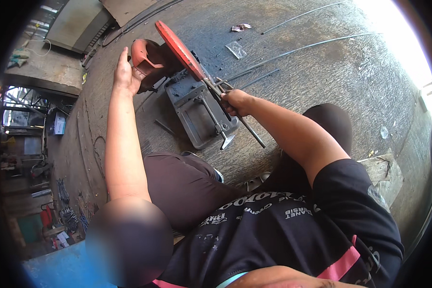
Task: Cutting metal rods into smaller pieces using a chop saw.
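— Noticed the worn floor (312,77) beyond the right hand (236,102)?
— Yes. Had the cutting machine (185,90) between this and the left hand (126,74), perhaps for reaching it comfortably.
— And with the right?
— Gripped a metal rod (252,132) tightly, with bent elbow, probably for steadiness.
— With the left?
— Reached to the red housing (141,50), nearly straight-armed; could not tell if gripped, because of partly hidden fingers.

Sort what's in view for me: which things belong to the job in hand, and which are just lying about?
In use, judging by the hands:
- red guard and grey base of the saw
- metal rod, held in the right hand
- red housing, beside the left hand

Seemingly lying about:
- crumpled wrapper
- clear plastic scrap
- farthest thin rod
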